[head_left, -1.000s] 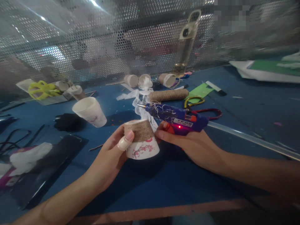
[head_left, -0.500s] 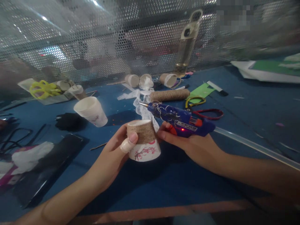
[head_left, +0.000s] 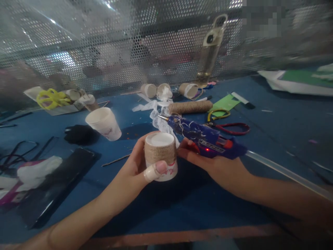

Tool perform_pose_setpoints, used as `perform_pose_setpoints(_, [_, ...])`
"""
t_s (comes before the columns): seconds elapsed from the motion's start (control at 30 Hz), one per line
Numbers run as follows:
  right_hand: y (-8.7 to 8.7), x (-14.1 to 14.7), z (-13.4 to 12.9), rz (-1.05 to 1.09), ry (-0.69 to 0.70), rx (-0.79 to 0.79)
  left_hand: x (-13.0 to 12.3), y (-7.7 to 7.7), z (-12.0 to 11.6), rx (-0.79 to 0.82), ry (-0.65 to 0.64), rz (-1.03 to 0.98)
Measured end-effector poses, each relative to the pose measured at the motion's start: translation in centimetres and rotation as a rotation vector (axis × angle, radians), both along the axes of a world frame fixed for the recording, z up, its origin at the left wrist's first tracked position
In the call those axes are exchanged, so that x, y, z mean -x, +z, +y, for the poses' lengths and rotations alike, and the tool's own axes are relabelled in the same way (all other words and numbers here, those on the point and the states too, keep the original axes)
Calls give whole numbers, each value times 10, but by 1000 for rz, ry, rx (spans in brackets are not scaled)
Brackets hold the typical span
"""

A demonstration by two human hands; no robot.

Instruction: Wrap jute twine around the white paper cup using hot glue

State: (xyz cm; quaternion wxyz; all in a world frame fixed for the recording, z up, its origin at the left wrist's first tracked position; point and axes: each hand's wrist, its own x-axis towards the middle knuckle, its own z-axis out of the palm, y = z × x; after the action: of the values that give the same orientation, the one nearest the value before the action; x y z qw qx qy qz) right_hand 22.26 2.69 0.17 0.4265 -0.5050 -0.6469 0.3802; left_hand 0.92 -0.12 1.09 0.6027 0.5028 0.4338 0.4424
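Observation:
An upside-down paper cup (head_left: 160, 152), its upper part wrapped in brown twine and its lower part printed with pink blossoms, is in my left hand (head_left: 142, 170). The left thumb, with a bandage on it, presses on the cup's front. My right hand (head_left: 213, 163) is wrapped round a blue glue gun (head_left: 201, 134) with a red light lit; its metal nozzle points left, above the cup and apart from it. The right fingertips are close beside the cup's right side. A clear glue stick (head_left: 283, 170) sticks out of the gun's back.
Beyond the hands lie white lace (head_left: 161, 121), a twine roll (head_left: 191, 107), red-and-yellow-handled pliers (head_left: 231, 127) and green paper (head_left: 225, 104). Stacked cups (head_left: 104, 123) and a black pouch (head_left: 80, 134) are on the left. Wrapped cups (head_left: 188, 91) and a bottle (head_left: 209, 52) stand behind.
My left hand has turned and tipped the cup, so more of its white base shows and the thumb is lower on its front. The glue gun has shifted slightly right.

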Motion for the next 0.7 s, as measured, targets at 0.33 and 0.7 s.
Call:
perform_pose_setpoints(0.33, [11, 5, -4, 174, 34, 28, 4, -4, 2, 4, 91, -92])
perform_pose_setpoints(0.7, [14, -2, -2, 153, 25, 85, 7, 8, 0, 41, 192, -201])
